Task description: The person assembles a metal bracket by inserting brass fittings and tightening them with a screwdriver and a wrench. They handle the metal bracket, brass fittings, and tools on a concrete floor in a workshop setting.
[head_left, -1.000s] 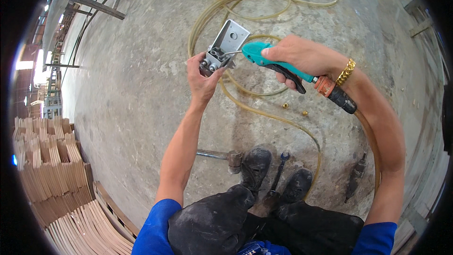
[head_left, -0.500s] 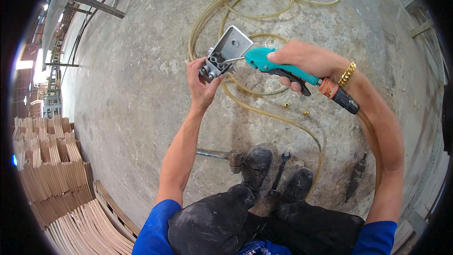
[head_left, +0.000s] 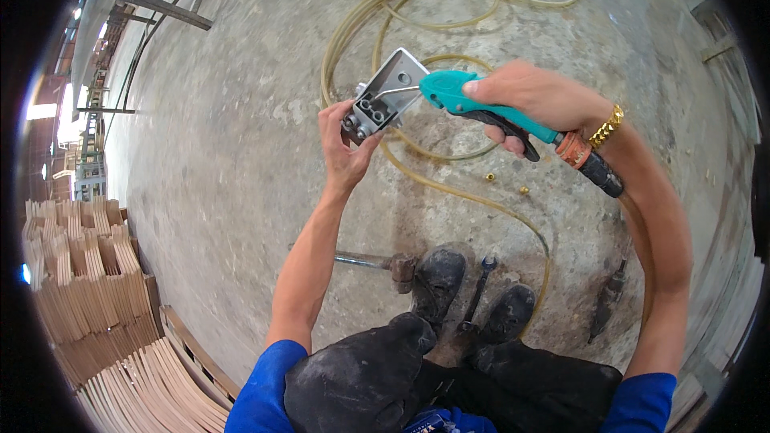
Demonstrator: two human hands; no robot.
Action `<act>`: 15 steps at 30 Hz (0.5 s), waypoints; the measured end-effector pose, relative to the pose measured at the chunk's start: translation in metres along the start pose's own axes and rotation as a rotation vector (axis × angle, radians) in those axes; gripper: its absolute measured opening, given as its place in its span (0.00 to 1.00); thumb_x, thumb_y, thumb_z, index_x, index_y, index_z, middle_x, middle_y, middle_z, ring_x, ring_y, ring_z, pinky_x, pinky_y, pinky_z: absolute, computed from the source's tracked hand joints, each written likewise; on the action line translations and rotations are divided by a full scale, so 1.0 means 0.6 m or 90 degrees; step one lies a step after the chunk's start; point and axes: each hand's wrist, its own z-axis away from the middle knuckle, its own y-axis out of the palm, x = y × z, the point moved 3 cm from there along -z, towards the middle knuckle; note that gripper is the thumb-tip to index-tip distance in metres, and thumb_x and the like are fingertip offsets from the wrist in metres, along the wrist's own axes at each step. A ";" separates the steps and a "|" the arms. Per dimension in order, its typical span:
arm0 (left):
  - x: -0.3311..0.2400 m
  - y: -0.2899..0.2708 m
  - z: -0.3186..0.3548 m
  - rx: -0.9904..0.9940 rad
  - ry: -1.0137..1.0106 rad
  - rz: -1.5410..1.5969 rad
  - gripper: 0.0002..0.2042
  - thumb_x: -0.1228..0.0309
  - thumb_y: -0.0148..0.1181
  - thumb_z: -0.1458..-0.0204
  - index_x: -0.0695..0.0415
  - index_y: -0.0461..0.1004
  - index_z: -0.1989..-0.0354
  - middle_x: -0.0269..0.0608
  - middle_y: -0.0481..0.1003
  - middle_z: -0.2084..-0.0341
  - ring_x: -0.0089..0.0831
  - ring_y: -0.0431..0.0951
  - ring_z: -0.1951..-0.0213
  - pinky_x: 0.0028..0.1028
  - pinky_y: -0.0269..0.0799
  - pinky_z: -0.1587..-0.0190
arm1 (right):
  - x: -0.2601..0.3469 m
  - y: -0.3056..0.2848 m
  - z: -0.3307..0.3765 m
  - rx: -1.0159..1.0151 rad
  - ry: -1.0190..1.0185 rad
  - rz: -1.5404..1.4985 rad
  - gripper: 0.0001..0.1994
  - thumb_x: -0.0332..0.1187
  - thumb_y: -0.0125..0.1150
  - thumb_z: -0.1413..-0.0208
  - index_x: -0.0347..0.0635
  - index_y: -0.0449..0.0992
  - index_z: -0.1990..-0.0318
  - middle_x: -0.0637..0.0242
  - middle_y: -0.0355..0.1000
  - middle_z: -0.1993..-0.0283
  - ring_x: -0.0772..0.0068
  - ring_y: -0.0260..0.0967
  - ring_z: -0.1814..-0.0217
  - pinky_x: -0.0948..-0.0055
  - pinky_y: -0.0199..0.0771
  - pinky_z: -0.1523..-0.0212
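Note:
My left hand (head_left: 346, 151) grips a grey metal housing (head_left: 395, 82) by its lower end, fingers and thumb on opposite sides. The housing is tilted, its hollow side facing up, with a flat plate at the far end and round fittings at the near end. In my right hand (head_left: 533, 100) is a teal air blow gun (head_left: 461, 96), my fingers wrapped round its handle and black lever. Its thin bent nozzle (head_left: 399, 91) reaches over the housing, the tip at the holes in the near part. An orange and black coupling joins the gun to a hose.
A yellowish hose (head_left: 449, 188) lies coiled on the concrete floor. Two small brass fittings (head_left: 491, 177) rest below the blow gun. Near my boots are a hammer (head_left: 401, 266), a wrench (head_left: 480, 293) and a dark air tool (head_left: 609, 297). Stacked wooden pieces (head_left: 88, 273) stand at the left.
My right hand and the blow gun have shifted slightly right and down. The nozzle tip has moved to a hole farther left in the housing. My left hand has barely moved.

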 end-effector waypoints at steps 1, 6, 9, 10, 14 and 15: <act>-0.001 0.000 0.000 0.001 0.002 -0.011 0.30 0.77 0.70 0.60 0.62 0.64 0.46 0.41 0.59 0.53 0.31 0.64 0.50 0.28 0.65 0.47 | -0.001 0.001 -0.004 0.008 -0.006 -0.004 0.22 0.47 0.48 0.39 0.36 0.72 0.73 0.68 0.69 0.80 0.80 0.69 0.83 0.79 0.70 0.84; -0.003 -0.005 -0.001 -0.018 0.012 -0.044 0.30 0.77 0.71 0.64 0.60 0.66 0.48 0.43 0.63 0.55 0.32 0.68 0.54 0.27 0.70 0.58 | -0.004 0.012 -0.016 0.025 -0.005 -0.006 0.21 0.47 0.48 0.39 0.36 0.71 0.73 0.67 0.69 0.80 0.79 0.69 0.82 0.78 0.71 0.84; -0.011 0.009 -0.001 0.026 0.002 -0.065 0.30 0.76 0.71 0.60 0.62 0.64 0.46 0.41 0.60 0.53 0.31 0.66 0.51 0.27 0.68 0.51 | -0.010 0.008 -0.018 0.029 0.017 -0.007 0.21 0.47 0.48 0.39 0.36 0.71 0.72 0.67 0.69 0.79 0.79 0.70 0.82 0.78 0.71 0.84; -0.012 0.006 -0.001 0.024 0.012 -0.067 0.30 0.76 0.71 0.60 0.62 0.64 0.46 0.41 0.60 0.53 0.31 0.66 0.51 0.27 0.68 0.51 | -0.008 0.009 -0.019 0.030 0.018 -0.008 0.21 0.47 0.48 0.39 0.36 0.71 0.72 0.67 0.70 0.79 0.79 0.70 0.82 0.78 0.71 0.84; -0.012 0.002 -0.001 0.026 0.036 -0.075 0.30 0.76 0.71 0.60 0.62 0.64 0.46 0.42 0.60 0.52 0.32 0.66 0.50 0.27 0.68 0.51 | -0.009 0.012 -0.020 0.029 0.015 -0.025 0.22 0.48 0.49 0.39 0.37 0.72 0.75 0.69 0.69 0.82 0.82 0.68 0.84 0.81 0.70 0.83; -0.012 0.001 0.000 0.029 0.037 -0.077 0.30 0.76 0.71 0.60 0.62 0.64 0.46 0.42 0.60 0.52 0.32 0.66 0.50 0.27 0.68 0.51 | -0.009 0.011 -0.020 0.026 0.015 -0.025 0.22 0.48 0.49 0.39 0.37 0.72 0.75 0.69 0.69 0.82 0.82 0.68 0.84 0.81 0.70 0.83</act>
